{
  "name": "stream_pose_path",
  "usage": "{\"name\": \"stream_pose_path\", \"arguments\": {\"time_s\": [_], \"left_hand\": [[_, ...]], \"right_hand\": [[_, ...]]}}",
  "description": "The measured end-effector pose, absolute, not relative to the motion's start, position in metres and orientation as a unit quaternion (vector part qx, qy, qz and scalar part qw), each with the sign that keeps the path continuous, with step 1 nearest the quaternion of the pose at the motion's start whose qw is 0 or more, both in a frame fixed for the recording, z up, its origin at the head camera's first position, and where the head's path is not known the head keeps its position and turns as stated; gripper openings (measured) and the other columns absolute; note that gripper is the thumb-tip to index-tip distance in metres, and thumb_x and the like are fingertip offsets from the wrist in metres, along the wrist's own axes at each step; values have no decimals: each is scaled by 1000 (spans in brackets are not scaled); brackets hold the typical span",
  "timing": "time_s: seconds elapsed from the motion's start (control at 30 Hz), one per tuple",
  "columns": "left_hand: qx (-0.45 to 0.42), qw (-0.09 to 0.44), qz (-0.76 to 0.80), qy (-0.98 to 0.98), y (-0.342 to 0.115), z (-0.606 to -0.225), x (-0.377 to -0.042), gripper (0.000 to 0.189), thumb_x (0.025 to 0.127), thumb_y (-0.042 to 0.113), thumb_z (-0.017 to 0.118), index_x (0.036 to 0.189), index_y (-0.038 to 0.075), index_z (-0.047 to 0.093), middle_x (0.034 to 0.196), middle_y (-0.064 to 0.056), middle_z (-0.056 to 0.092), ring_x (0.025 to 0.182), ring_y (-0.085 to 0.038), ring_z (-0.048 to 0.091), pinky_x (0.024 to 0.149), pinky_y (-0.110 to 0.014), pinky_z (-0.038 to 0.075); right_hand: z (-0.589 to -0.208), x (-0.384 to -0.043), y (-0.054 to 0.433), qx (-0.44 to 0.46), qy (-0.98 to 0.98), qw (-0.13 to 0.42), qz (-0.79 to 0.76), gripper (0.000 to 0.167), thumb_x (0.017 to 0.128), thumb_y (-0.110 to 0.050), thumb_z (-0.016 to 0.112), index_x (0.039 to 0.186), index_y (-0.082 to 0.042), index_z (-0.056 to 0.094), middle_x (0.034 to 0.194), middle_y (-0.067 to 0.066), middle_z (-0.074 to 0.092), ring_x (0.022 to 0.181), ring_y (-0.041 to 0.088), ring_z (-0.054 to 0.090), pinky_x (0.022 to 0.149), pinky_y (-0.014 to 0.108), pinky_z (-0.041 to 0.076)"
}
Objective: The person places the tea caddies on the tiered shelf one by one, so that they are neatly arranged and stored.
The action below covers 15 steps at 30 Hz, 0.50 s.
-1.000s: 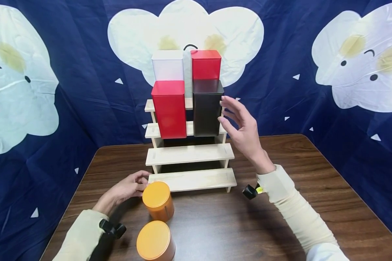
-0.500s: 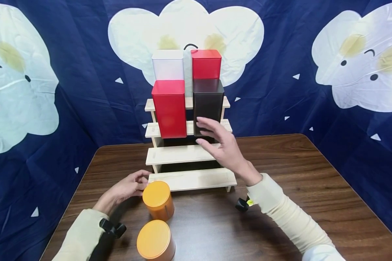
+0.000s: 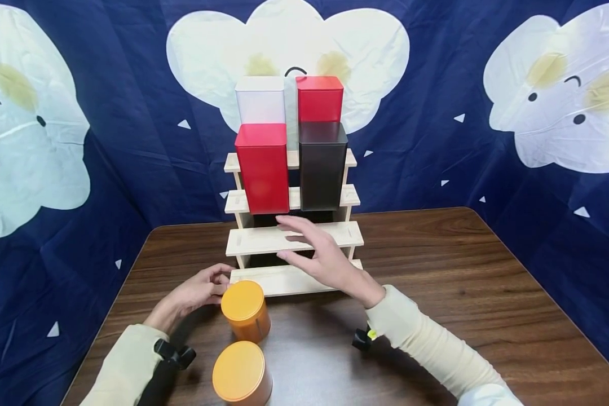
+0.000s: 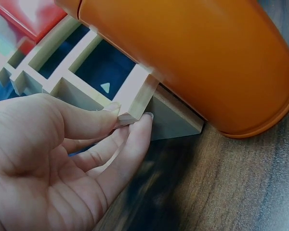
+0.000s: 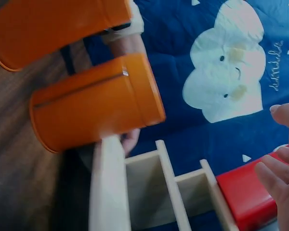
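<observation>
At the left end of the lowest step of a stepped wooden display stand (image 3: 256, 241), my left hand (image 3: 195, 293) pinches the board; the left wrist view shows thumb and fingertips on the board's end (image 4: 137, 98). My right hand (image 3: 325, 259) hovers over the lower steps, fingers apart and holding nothing. Just in front of the stand stands an orange round tin (image 3: 243, 304), close to my left hand. A second orange round tin (image 3: 239, 372) is nearer me. Both have their lids on.
The second-highest step carries a red rectangular tin (image 3: 263, 172) and a black one (image 3: 322, 172). Behind them, a white tin (image 3: 260, 104) and another red tin (image 3: 320, 102) stand on the top step. A blue cloth (image 3: 436, 84) with cloud faces hangs around the wooden table (image 3: 462, 270).
My right hand has come away from beside the black tin, moving down and to the left over the lower steps. The left hand and all the tins stay in place.
</observation>
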<state>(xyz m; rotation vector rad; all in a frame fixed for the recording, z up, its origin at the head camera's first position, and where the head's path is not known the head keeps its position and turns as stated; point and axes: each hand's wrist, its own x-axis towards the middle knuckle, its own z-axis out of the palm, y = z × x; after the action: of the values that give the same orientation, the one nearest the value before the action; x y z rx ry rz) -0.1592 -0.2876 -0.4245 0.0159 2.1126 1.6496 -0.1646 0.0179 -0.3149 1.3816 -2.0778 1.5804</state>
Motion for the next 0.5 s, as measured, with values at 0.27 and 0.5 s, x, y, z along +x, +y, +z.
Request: {"name": "stream_pose_path", "arguments": {"time_s": [0.27,0.5], "left_hand": [[4,228,600,767,-289,-426,-159,55,89,-5,49,139,-5,26,95,-7,50,82,-15,57,71,-31,53],[8,228,598,768,-288,-424,-159,55,89,-4,49,139,-6,26,96,-8,51,82,-16,58,71,-32,54]], "right_hand": [[-363,-170,4,484,-723,37,492,61,86,-13,70,140,-5,43,140,12,48,123,22,53,97,28,48],[-383,-165,-6,496,-729,-21,471,64,88,-24,68,144,-16,39,145,-2,41,127,19,49,98,26,46]]}}
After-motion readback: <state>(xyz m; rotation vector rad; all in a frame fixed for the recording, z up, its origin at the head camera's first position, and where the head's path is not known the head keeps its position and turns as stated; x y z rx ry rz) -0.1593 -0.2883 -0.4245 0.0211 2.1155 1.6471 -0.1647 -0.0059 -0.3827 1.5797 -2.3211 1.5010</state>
